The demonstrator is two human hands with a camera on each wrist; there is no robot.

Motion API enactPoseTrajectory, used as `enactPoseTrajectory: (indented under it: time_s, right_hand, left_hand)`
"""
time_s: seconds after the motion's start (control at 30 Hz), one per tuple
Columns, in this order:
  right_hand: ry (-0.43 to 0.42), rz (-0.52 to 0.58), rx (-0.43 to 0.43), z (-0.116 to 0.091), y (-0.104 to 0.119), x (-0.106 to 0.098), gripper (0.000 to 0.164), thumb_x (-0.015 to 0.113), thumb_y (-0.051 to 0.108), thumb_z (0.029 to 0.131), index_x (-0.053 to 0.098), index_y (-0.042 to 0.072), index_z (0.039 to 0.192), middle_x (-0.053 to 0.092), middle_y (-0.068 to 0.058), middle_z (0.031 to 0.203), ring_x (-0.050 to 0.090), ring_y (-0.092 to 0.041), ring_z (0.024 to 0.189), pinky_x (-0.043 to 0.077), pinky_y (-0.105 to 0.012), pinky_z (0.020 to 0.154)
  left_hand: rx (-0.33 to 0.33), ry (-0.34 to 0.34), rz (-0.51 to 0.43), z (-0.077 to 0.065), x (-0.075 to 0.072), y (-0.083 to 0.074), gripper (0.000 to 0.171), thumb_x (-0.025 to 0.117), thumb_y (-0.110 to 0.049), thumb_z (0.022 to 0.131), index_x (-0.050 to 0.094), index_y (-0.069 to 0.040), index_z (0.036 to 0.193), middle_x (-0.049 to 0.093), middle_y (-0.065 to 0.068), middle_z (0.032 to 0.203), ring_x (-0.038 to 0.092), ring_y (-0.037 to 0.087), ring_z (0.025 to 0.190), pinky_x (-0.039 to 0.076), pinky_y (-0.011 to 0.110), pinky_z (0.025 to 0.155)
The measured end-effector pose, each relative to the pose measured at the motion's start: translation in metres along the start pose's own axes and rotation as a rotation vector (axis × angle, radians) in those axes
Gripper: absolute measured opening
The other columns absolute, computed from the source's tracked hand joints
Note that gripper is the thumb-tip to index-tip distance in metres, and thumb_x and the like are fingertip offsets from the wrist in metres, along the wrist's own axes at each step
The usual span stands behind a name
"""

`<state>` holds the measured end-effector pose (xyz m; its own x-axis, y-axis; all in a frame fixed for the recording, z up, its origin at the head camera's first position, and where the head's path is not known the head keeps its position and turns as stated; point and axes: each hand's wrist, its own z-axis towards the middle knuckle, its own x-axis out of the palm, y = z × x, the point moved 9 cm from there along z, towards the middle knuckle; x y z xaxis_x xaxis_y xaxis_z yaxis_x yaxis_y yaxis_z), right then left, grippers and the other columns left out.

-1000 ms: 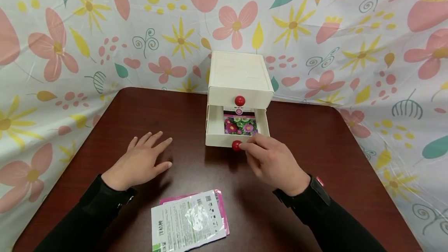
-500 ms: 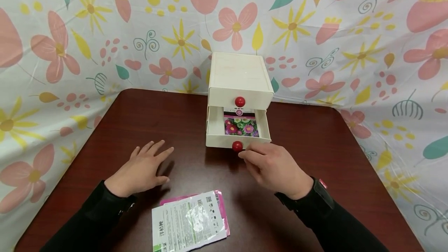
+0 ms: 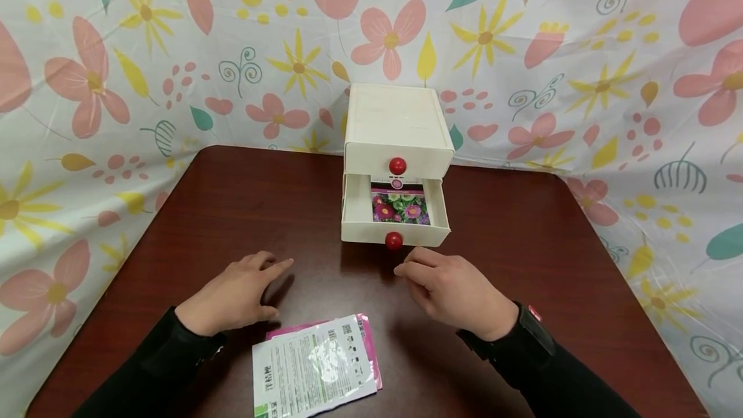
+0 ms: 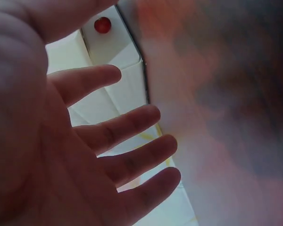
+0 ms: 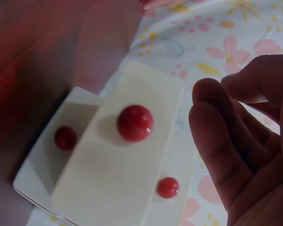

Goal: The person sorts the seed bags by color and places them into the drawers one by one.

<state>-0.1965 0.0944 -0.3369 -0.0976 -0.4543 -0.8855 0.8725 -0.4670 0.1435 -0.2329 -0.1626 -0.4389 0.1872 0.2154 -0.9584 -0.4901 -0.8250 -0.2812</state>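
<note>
A cream drawer unit (image 3: 400,115) stands at the back of the table. Its middle drawer (image 3: 354,211) is pulled out, with a flower-pictured packet (image 3: 400,206) lying inside. My right hand (image 3: 455,289) hovers just in front of that drawer's red knob (image 3: 394,240), apart from it; thumb and fingers are bent close together and hold nothing. In the right wrist view, the pulled-out drawer's knob (image 5: 135,123) shows beside the fingers. My left hand (image 3: 235,295), fingers spread and holding nothing, is over the table's left side, near a white printed packet (image 3: 313,366).
A pink packet (image 3: 371,357) lies partly under the white one at the near edge. The upper drawer, with a red knob (image 3: 397,166), is closed. Another red knob (image 5: 65,138) shows below the pulled-out drawer in the right wrist view. Floral cloth (image 3: 278,31) hangs behind the brown table (image 3: 261,199).
My right hand has let go of the middle drawer's knob and drawn back towards me. My left hand has shifted slightly nearer. Drawer and packets look unmoved.
</note>
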Motion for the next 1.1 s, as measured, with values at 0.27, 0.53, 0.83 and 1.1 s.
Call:
enactPoseTrajectory:
  time_s: [0.27,0.53,0.83,1.1]
  right_hand:
    - [0.105,0.005,0.025,-0.007,-0.005,0.03,0.022,0.074,0.0,0.083,0.069,0.013,0.101,0.056,0.006,0.095,0.054,-0.004,0.074,0.048,-0.017,0.062]
    - [0.25,-0.024,0.008,-0.013,0.0,0.078,0.014,0.078,0.012,0.084,0.07,0.015,0.096,0.053,0.006,0.09,0.052,-0.006,0.073,0.049,-0.021,0.063]
    - [0.47,-0.028,0.116,-0.026,-0.001,0.126,0.011,0.076,0.022,0.086,0.074,0.019,0.096,0.052,0.006,0.094,0.048,-0.002,0.068,0.043,-0.018,0.059]
    - [0.466,-0.024,0.155,-0.027,-0.006,0.126,0.014,0.076,0.025,0.086,0.072,0.017,0.096,0.051,0.007,0.094,0.047,-0.003,0.066,0.044,-0.019,0.061]
  left_hand:
    - [0.009,0.057,0.02,0.006,0.01,-0.006,0.08,0.088,-0.027,0.076,0.053,-0.009,0.145,0.044,0.0,0.093,0.04,0.016,0.077,0.039,0.032,0.067]
    - [0.015,0.11,0.003,0.008,0.022,-0.01,0.076,0.087,-0.028,0.078,0.054,-0.009,0.144,0.043,-0.002,0.091,0.041,0.015,0.077,0.039,0.032,0.067]
    - [0.027,0.155,-0.038,0.009,0.039,-0.012,0.074,0.085,-0.028,0.08,0.055,-0.009,0.144,0.041,-0.003,0.091,0.04,0.014,0.076,0.037,0.03,0.066]
    - [0.047,0.112,-0.011,0.012,0.037,-0.014,0.064,0.082,-0.028,0.083,0.059,-0.007,0.139,0.041,-0.003,0.087,0.04,0.013,0.07,0.037,0.029,0.063]
